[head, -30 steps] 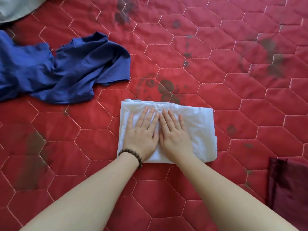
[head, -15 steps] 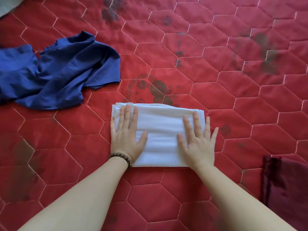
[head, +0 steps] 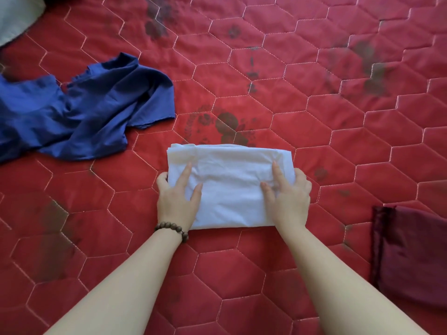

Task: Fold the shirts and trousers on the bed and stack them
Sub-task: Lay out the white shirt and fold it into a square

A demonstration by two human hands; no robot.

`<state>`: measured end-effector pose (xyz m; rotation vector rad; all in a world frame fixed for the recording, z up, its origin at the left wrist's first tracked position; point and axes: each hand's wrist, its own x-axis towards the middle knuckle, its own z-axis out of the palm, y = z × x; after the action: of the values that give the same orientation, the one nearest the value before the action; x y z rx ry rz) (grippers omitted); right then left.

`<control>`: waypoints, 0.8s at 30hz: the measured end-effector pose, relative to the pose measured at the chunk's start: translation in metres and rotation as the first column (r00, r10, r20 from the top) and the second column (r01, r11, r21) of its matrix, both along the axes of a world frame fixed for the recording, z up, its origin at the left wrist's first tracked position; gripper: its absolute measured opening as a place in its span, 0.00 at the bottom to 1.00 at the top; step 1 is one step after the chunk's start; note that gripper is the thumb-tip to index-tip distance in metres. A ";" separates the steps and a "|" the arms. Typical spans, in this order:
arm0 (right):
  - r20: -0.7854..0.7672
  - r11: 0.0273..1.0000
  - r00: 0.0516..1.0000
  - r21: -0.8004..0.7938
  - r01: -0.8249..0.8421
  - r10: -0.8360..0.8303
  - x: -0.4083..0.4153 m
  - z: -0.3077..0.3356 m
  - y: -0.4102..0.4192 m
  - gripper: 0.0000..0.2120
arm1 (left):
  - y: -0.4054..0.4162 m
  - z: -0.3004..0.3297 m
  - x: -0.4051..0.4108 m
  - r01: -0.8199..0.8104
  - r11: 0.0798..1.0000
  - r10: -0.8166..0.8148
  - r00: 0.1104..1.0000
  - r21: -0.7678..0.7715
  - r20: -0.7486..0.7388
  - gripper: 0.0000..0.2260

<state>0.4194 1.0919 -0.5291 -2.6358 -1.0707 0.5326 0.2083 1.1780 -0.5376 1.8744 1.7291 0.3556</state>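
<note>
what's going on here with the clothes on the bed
A person is folding laundry on a red quilted bed. Both hands grip the ends of a folded white garment, the left hand at its left end and the right hand at its right end, thumbs and forefingers on top. A blue garment lies crumpled and unfolded to the left. A dark red garment lies flat at the right edge.

A folded white garment (head: 229, 187) is gripped at its ends by the left hand (head: 177, 199) and right hand (head: 289, 197) on the red quilted bed (head: 314, 131).
</note>
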 end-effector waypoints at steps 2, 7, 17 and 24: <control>-0.147 0.999 0.988 -0.004 0.049 -0.049 0.001 0.004 -0.005 0.28 | 0.003 0.003 -0.008 0.011 0.990 -0.005 0.999 -0.139 0.050 0.26; -0.425 0.989 0.901 -0.146 0.027 -0.087 0.011 0.018 -0.026 0.31 | 0.002 0.015 -0.024 0.139 0.941 -0.109 0.988 -0.310 0.112 0.28; -0.446 0.989 0.884 -0.030 0.145 -0.143 0.028 0.077 -0.112 0.29 | -0.061 0.072 0.018 0.232 0.933 -0.210 0.972 -0.274 0.108 0.32; -0.283 0.975 0.946 0.107 0.194 -0.157 0.124 0.113 -0.219 0.29 | -0.146 0.095 0.127 0.315 0.930 -0.267 0.933 -0.191 0.242 0.33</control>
<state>0.5433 0.8728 -0.4159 -2.4216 -0.7520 0.7315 0.3353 1.0323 -0.4422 1.8187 1.2680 0.2198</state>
